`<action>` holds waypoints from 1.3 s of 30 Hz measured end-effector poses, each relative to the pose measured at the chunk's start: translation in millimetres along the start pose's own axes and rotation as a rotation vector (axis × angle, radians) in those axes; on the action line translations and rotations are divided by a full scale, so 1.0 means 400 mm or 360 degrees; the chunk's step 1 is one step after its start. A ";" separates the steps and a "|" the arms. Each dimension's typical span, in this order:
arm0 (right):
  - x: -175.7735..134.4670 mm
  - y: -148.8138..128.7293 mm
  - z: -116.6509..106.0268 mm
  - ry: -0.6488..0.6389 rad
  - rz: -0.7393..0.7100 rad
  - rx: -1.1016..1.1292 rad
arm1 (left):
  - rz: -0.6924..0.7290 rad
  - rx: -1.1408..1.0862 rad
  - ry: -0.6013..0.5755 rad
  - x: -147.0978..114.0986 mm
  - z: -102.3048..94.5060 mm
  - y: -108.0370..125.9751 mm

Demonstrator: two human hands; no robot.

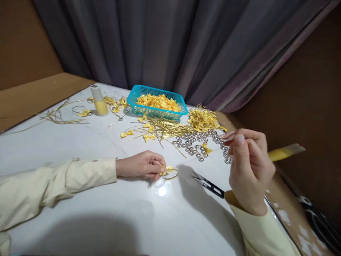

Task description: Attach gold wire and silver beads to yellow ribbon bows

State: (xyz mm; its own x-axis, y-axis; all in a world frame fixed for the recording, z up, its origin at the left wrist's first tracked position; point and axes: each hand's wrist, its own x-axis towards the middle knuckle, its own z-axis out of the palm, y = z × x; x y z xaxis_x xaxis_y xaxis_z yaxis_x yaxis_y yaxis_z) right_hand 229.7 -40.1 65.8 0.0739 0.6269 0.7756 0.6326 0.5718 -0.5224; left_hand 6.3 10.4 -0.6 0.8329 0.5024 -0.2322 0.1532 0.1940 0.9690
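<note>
My left hand (146, 165) rests on the table, its thumb and fingers pinching a small yellow bow (169, 169) with a gold cord loop (174, 175) attached. My right hand (247, 163) is raised to the right, closed, thumb against the curled fingers. A faint thin thread (214, 150) runs from near the bow up towards its fingertips. Behind that hand sticks out a yellow tube-like thing with a clear end (287, 152); whether the hand touches it I cannot tell. Black-handled thread snips (209, 185) lie between the hands, blades pointing towards the bow.
A blue basket (183, 106) holds yellow bows. Gold cords (170, 127), a pile of finished-looking bows (203, 120) and silver beads (189, 142) lie before it. A yellow-filled bottle (99, 103) stands at left. Black scissors (317, 217) are beyond the right edge.
</note>
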 end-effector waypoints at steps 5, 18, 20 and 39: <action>-0.006 0.004 0.006 -0.0256 0.0003 -0.0001 | 0.0039 -0.0155 0.0097 0.006 -0.001 0.000; -0.006 0.000 -0.006 -0.0538 0.0240 0.0233 | 0.0004 -0.0374 0.0333 0.008 0.000 0.003; -0.008 -0.004 -0.005 -0.0587 0.0250 0.0257 | 0.0008 -0.0393 0.0346 0.008 0.002 0.005; -0.050 0.007 0.066 -0.1371 0.0592 0.0359 | 0.0064 -0.0698 0.0407 0.013 -0.008 -0.007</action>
State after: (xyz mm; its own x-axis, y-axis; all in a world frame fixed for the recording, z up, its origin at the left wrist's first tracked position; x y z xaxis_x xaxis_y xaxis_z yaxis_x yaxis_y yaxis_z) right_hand 209.7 -37.0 39.5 -0.4082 0.9104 0.0672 0.5135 0.2899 -0.8076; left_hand 8.5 15.4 -4.9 0.6684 0.6962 -0.2616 -0.1599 0.4780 0.8637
